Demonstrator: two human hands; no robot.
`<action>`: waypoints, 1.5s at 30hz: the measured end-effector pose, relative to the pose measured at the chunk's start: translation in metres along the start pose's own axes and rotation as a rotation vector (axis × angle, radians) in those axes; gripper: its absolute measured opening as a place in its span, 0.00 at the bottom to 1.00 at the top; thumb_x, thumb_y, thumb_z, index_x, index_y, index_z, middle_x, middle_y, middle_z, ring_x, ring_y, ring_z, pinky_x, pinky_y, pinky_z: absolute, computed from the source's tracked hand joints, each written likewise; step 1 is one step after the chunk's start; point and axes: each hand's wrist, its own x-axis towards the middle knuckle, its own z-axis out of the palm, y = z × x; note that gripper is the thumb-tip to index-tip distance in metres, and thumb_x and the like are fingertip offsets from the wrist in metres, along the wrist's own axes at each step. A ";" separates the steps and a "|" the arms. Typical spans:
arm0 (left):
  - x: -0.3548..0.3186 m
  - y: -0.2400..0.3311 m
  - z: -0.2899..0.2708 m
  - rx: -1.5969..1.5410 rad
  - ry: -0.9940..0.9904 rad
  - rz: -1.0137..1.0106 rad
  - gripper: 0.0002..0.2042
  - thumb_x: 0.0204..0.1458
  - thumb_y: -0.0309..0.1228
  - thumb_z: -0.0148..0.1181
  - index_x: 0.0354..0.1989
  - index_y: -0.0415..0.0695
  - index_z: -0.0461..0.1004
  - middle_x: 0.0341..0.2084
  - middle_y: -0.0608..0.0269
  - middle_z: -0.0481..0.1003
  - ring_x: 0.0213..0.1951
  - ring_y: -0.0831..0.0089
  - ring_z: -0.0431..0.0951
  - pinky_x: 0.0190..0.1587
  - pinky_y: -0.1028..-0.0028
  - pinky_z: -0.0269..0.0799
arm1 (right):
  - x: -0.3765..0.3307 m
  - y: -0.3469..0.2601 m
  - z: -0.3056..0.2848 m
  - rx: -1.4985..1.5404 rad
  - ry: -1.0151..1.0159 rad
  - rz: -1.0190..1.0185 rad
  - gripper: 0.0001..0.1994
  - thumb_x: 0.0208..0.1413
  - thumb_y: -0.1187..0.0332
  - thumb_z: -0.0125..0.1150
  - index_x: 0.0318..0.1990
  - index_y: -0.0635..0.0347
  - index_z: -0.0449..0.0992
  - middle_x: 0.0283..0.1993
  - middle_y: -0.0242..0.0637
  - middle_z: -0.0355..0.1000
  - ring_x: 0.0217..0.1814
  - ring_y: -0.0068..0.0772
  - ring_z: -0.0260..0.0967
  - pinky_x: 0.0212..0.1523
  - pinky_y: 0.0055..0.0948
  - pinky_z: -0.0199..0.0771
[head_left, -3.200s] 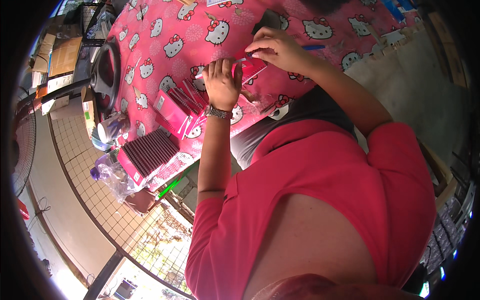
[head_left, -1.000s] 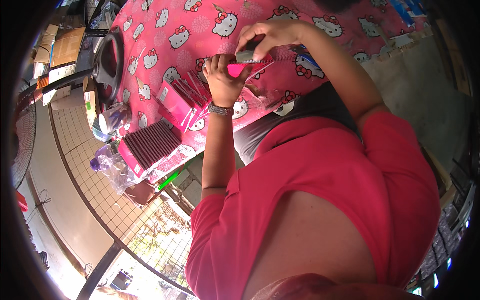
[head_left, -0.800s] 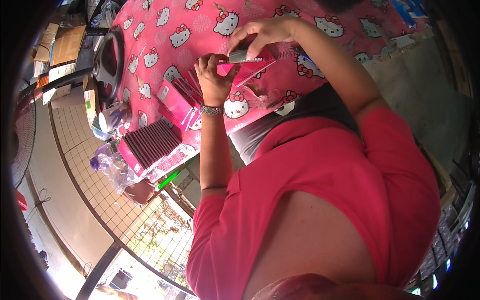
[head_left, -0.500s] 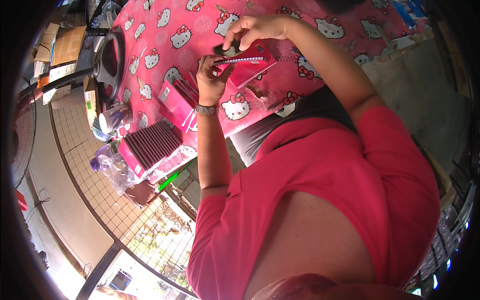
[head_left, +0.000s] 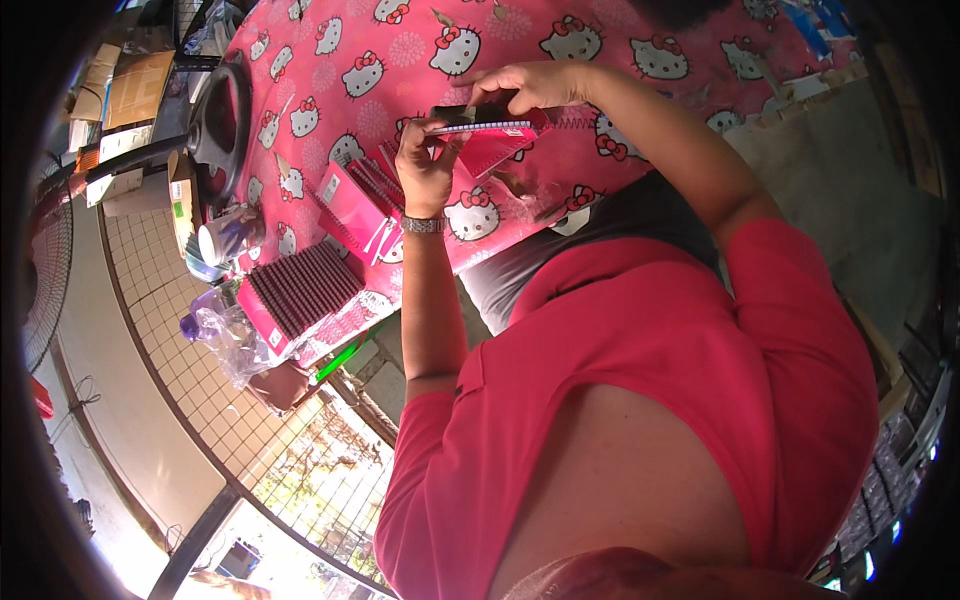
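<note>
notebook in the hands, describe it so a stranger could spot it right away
Over the pink cartoon-cat tablecloth, find the left hand and right hand. Between them is a pink notebook with a wire spiral along its top edge, the only one lifted; the others lie on the table.

Pink spiral notebook (head_left: 492, 142) now lifted higher btwn both hands, spiral edge turned up vs. 3 s ago.
</note>
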 end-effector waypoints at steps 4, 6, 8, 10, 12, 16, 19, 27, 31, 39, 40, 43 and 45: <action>0.002 -0.003 0.003 0.040 -0.013 0.051 0.15 0.45 0.20 0.69 0.40 0.40 0.71 0.38 0.61 0.73 0.30 0.78 0.75 0.31 0.79 0.72 | 0.010 -0.001 -0.001 -0.310 0.058 -0.093 0.12 0.54 0.77 0.55 0.47 0.64 0.72 0.40 0.32 0.72 0.47 0.22 0.67 0.52 0.25 0.65; -0.001 -0.007 0.000 -0.053 -0.018 0.008 0.15 0.45 0.20 0.69 0.40 0.40 0.70 0.38 0.61 0.72 0.30 0.78 0.75 0.31 0.79 0.72 | 0.009 -0.009 -0.005 -0.338 0.110 -0.131 0.11 0.57 0.74 0.56 0.47 0.64 0.72 0.39 0.33 0.73 0.44 0.22 0.68 0.49 0.26 0.67; -0.003 -0.006 -0.003 -0.092 -0.004 -0.010 0.15 0.46 0.19 0.68 0.40 0.40 0.69 0.37 0.62 0.73 0.31 0.78 0.75 0.32 0.79 0.72 | -0.001 -0.039 -0.005 -0.329 0.220 -0.149 0.15 0.57 0.71 0.58 0.52 0.63 0.72 0.40 0.35 0.74 0.42 0.24 0.69 0.47 0.27 0.69; 0.000 -0.001 -0.002 -0.117 -0.013 -0.083 0.15 0.46 0.19 0.68 0.38 0.39 0.69 0.35 0.63 0.73 0.31 0.78 0.75 0.33 0.79 0.73 | -0.014 -0.064 -0.002 -0.385 0.199 -0.294 0.16 0.57 0.70 0.58 0.52 0.63 0.74 0.41 0.36 0.75 0.40 0.26 0.71 0.45 0.28 0.71; -0.002 0.001 -0.001 -0.187 0.019 -0.160 0.15 0.45 0.18 0.69 0.37 0.39 0.67 0.32 0.64 0.74 0.32 0.78 0.76 0.35 0.78 0.73 | -0.006 -0.064 0.003 -0.550 0.053 -0.155 0.16 0.55 0.71 0.58 0.52 0.63 0.74 0.41 0.37 0.75 0.40 0.29 0.72 0.44 0.29 0.71; -0.002 0.005 -0.001 -0.260 0.018 -0.104 0.20 0.44 0.16 0.69 0.41 0.41 0.63 0.34 0.64 0.71 0.35 0.77 0.75 0.38 0.79 0.73 | -0.010 -0.062 0.006 -0.423 0.201 -0.219 0.18 0.53 0.73 0.58 0.53 0.63 0.74 0.41 0.40 0.75 0.39 0.33 0.72 0.44 0.30 0.71; -0.001 -0.002 0.001 -0.412 0.050 -0.114 0.22 0.44 0.16 0.69 0.42 0.42 0.61 0.35 0.64 0.70 0.36 0.77 0.75 0.38 0.79 0.73 | -0.007 -0.061 0.013 -0.622 0.199 -0.243 0.18 0.52 0.73 0.58 0.52 0.63 0.74 0.42 0.40 0.75 0.42 0.35 0.72 0.45 0.31 0.70; -0.004 -0.003 -0.001 -0.349 0.044 -0.130 0.23 0.44 0.16 0.68 0.42 0.43 0.60 0.36 0.63 0.70 0.35 0.78 0.73 0.37 0.79 0.72 | 0.010 -0.059 0.021 -0.627 0.171 -0.275 0.18 0.49 0.73 0.58 0.50 0.60 0.77 0.37 0.42 0.72 0.40 0.40 0.69 0.44 0.36 0.69; -0.004 -0.001 -0.004 -0.255 0.027 -0.107 0.19 0.46 0.16 0.67 0.41 0.43 0.63 0.33 0.66 0.70 0.33 0.80 0.72 0.37 0.80 0.71 | 0.009 -0.040 0.001 -0.788 0.577 -0.440 0.17 0.45 0.70 0.60 0.46 0.54 0.80 0.35 0.41 0.73 0.38 0.40 0.71 0.40 0.37 0.71; -0.010 0.009 -0.004 -0.153 0.123 -0.177 0.10 0.55 0.29 0.63 0.35 0.39 0.68 0.27 0.64 0.73 0.26 0.80 0.76 0.26 0.79 0.73 | -0.092 0.006 -0.006 -1.134 0.935 -0.180 0.21 0.50 0.67 0.63 0.54 0.49 0.75 0.57 0.37 0.66 0.55 0.42 0.66 0.56 0.36 0.67; -0.009 0.014 -0.003 -0.067 0.134 -0.200 0.10 0.55 0.30 0.64 0.34 0.38 0.68 0.26 0.64 0.73 0.25 0.80 0.76 0.26 0.80 0.73 | -0.109 0.010 0.012 -1.148 0.982 -0.093 0.21 0.51 0.65 0.62 0.56 0.50 0.73 0.57 0.39 0.65 0.56 0.45 0.65 0.57 0.38 0.66; -0.010 0.010 0.007 0.069 0.235 -0.071 0.12 0.53 0.31 0.66 0.35 0.39 0.69 0.25 0.62 0.75 0.23 0.77 0.78 0.24 0.79 0.72 | -0.144 0.022 0.064 -1.333 0.966 0.103 0.24 0.53 0.63 0.61 0.58 0.54 0.69 0.56 0.42 0.65 0.56 0.49 0.63 0.54 0.43 0.66; -0.007 0.013 0.015 0.102 0.288 0.065 0.11 0.53 0.31 0.65 0.35 0.40 0.69 0.24 0.62 0.75 0.23 0.76 0.79 0.23 0.78 0.72 | -0.157 0.030 0.084 -1.383 0.865 0.238 0.25 0.53 0.62 0.60 0.59 0.55 0.68 0.55 0.42 0.66 0.56 0.49 0.62 0.54 0.43 0.66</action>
